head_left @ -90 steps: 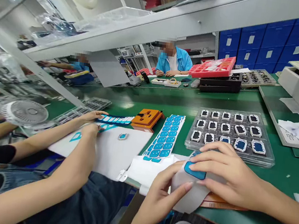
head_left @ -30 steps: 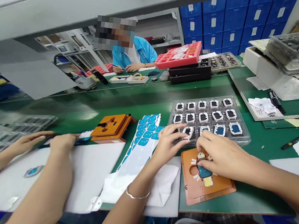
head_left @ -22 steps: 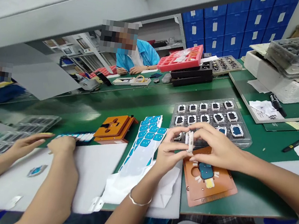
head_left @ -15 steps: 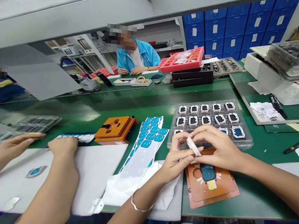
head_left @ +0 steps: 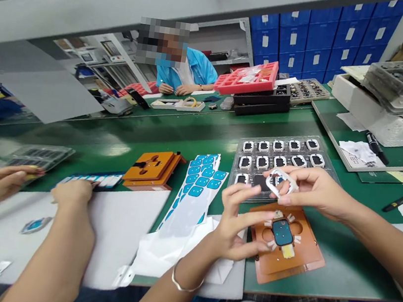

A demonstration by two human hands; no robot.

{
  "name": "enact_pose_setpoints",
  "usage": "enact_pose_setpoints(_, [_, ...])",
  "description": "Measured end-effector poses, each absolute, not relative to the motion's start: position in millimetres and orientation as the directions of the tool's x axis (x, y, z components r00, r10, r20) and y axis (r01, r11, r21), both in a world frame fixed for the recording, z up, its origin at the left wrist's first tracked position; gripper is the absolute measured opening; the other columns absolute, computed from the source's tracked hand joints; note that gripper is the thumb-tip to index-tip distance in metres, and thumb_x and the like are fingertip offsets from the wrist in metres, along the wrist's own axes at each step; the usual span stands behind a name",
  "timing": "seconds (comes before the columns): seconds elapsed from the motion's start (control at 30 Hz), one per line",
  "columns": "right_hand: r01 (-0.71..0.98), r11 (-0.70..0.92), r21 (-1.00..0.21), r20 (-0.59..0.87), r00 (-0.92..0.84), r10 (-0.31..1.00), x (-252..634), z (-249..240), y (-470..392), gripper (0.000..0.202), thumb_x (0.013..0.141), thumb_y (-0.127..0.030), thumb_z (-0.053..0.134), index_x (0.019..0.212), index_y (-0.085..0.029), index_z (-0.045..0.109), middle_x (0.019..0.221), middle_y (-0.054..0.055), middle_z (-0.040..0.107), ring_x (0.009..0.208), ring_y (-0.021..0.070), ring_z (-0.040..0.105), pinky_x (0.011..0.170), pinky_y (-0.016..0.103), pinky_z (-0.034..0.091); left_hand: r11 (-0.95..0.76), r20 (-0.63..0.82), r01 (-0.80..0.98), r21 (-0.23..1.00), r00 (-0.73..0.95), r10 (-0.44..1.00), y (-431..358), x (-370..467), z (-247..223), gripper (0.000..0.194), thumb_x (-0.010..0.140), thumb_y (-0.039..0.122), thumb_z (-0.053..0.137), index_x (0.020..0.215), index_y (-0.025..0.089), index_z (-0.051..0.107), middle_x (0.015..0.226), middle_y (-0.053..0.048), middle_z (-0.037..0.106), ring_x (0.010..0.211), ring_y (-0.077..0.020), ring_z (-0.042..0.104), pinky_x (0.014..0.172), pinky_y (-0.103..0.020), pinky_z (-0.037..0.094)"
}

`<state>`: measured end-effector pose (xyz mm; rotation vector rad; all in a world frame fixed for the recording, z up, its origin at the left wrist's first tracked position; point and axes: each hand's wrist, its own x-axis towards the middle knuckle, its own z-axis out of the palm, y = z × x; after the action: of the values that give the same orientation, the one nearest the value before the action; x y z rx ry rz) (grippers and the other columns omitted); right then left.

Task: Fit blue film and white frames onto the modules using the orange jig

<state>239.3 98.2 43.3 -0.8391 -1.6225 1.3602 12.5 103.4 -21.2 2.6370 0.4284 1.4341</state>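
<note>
A person's right hand (head_left: 314,187), right of centre, pinches a white, rounded-square case (head_left: 274,182), seen against the near side of a clear plastic compartment tray (head_left: 329,164) — while the left hand (head_left: 238,221), splayed wide and grasping nothing, hovers at the left edge of an orange, square-cornered plate (head_left: 305,255) carrying a dark-blue rounded panel (head_left: 283,232). Green tabletop (head_left: 355,272) leaves room beyond the plate's right edge, lower right.

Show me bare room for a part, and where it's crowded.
Green table shows right of the orange plate and between clear tray and black boxes. Crowded: left hand at the plate; right hand, holding a white frame, by the tray.
</note>
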Motion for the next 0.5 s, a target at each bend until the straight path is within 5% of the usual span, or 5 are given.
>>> enact_pose_setpoints(0.07, [0.180, 0.324, -0.929, 0.206, -0.477, 0.855, 247.2, 52.3, 95.9, 0.022, 0.074, -0.035, 0.079, 0.070, -0.018, 0.066, 0.103, 0.006, 0.067, 0.101, 0.0220, 0.064, 0.083, 0.033, 0.052, -0.977, 0.803, 0.119, 0.177, 0.556, 0.214, 101.6, 12.0, -17.6, 0.042, 0.087, 0.059, 0.055, 0.116, 0.029, 0.063, 0.127, -0.005, 0.057, 0.111, -0.0259, 0.045, 0.099, -0.045, 0.039])
enact_pose_setpoints(0.13, [0.448, 0.481, -0.753, 0.192, -0.551, 0.812, 252.5, 60.5, 88.7, 0.019, 0.076, -0.031, 0.076, 0.071, -0.018, 0.064, 0.096, 0.004, 0.068, 0.087, 0.0200, 0.064, 0.074, 0.031, 0.049, -0.981, 0.715, 0.043, 0.187, 0.679, 0.166, 98.7, 12.0, -12.0, 0.050, 0.080, 0.062, 0.063, 0.115, 0.026, 0.061, 0.107, -0.004, 0.068, 0.102, -0.0245, 0.049, 0.099, -0.044, 0.037])
enact_pose_setpoints(0.3, [0.817, 0.502, -0.283, 0.008, -0.522, 0.853, 245.6, 61.4, 66.0, 0.020, 0.073, -0.018, 0.077, 0.085, -0.018, 0.063, 0.084, 0.004, 0.065, 0.075, 0.0228, 0.063, 0.063, 0.031, 0.044, -0.955, 0.549, -0.006, 0.298, 0.819, 0.166, 88.4, 15.7, -6.5, 0.056, 0.071, 0.058, 0.070, 0.112, 0.023, 0.057, 0.105, -0.005, 0.071, 0.105, -0.0270, 0.050, 0.104, -0.049, 0.034])
enact_pose_setpoints(0.5, [0.796, 0.524, -0.302, -0.044, -0.561, 0.827, 245.3, 47.0, 64.6, 0.026, 0.071, -0.025, 0.083, 0.088, -0.017, 0.065, 0.094, 0.006, 0.066, 0.083, 0.0259, 0.065, 0.066, 0.033, 0.048, -0.943, 0.532, 0.074, 0.325, 0.810, 0.247, 84.0, 17.2, -14.5, 0.049, 0.068, 0.040, 0.075, 0.109, 0.022, 0.055, 0.109, -0.006, 0.067, 0.104, -0.0266, 0.050, 0.097, -0.047, 0.040])
